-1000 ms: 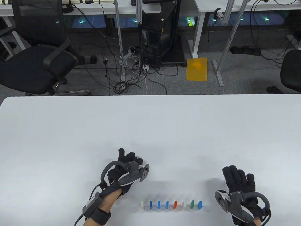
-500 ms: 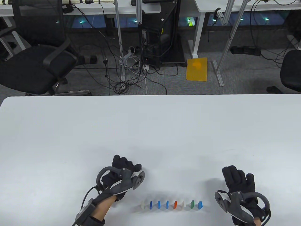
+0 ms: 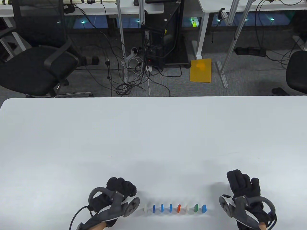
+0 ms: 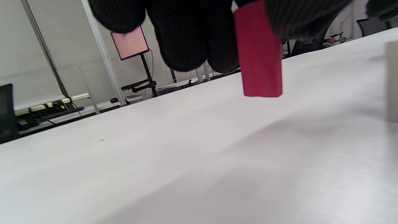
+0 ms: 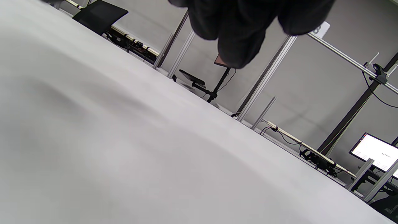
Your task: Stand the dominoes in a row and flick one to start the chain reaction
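While the left hand hovers just left of the row's end, its curled fingers pinch a red domino upright, its lower end clear of the white table. Eight dominoes stand in a row near the table's front edge: a white domino, three blue, one orange, one white, one green, and a blue domino at the right end. Well right of them, the right hand lies flat on the table, fingers straight and holding nothing.
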Demonstrator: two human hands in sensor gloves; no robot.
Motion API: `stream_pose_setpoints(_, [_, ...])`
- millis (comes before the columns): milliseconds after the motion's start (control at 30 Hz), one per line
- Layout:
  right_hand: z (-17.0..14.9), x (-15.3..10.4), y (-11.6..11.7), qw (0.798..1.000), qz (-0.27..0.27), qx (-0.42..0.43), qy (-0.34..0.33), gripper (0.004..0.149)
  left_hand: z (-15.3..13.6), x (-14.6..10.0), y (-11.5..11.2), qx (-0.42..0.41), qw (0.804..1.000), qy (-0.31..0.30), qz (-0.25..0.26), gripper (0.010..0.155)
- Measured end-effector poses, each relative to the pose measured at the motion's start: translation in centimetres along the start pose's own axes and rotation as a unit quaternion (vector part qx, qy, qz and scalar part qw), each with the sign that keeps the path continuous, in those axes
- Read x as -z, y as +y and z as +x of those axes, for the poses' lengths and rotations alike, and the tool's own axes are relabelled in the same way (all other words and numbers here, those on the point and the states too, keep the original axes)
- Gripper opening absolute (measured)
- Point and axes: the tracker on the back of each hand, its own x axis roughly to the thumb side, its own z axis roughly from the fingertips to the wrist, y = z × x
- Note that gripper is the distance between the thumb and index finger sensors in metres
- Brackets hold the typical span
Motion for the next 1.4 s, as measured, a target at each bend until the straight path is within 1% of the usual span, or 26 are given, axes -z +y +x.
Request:
stream_pose_setpoints(100, [0.0,0.0,0.0,1.000,0.000,-0.001,0.000,0.096,0.7,-0.2,-0.5,-0.028,0.999,-0.021,-0.019,0.040])
stream_pose_setpoints(167, [0.0,-0.1,0.0,1.000,0.000,0.000,-0.001,0.096,1.2,-0.3,-0.6,-0.032,0.999,-0.030,-0.023,0.042])
stream_pose_setpoints(233, [0.0,-0.1,0.0,1.000,-0.001,-0.001,0.000,0.096,1.4,-0.3,-0.5,-0.026,0.999,-0.031,-0.014,0.050])
stream_pose_setpoints(300, [0.0,-0.1,-0.1,1.000,-0.003,-0.001,0.001,0.096,1.4,-0.4,-0.5,-0.018,0.999,-0.029,-0.012,0.066])
stream_pose_setpoints(333, [0.0,-0.1,-0.1,1.000,-0.004,-0.001,0.000,0.096,1.4,-0.5,-0.5,-0.015,0.999,-0.028,-0.010,0.071])
stream_pose_setpoints(400, [0.0,0.0,-0.1,1.000,-0.007,-0.002,-0.002,0.096,1.3,-0.6,-0.6,-0.016,0.999,-0.026,-0.006,0.075])
stream_pose_setpoints(567, [0.1,0.0,-0.1,1.000,-0.008,-0.004,-0.004,0.096,1.1,-0.7,-1.0,-0.043,0.999,-0.029,-0.008,0.078])
stream_pose_setpoints(700, [0.0,0.0,0.1,1.000,-0.002,-0.004,-0.003,0.096,1.3,-0.8,-1.1,-0.027,0.999,-0.034,-0.011,0.078])
stream_pose_setpoints(967, [0.2,0.0,0.1,1.000,0.002,-0.006,-0.007,0.096,1.6,-0.7,-1.6,-0.026,0.998,-0.044,-0.021,0.079])
stream_pose_setpoints(1400, [0.3,0.0,0.0,1.000,0.008,-0.010,-0.009,0.096,1.8,-0.7,-1.5,-0.030,0.998,-0.052,-0.015,0.079])
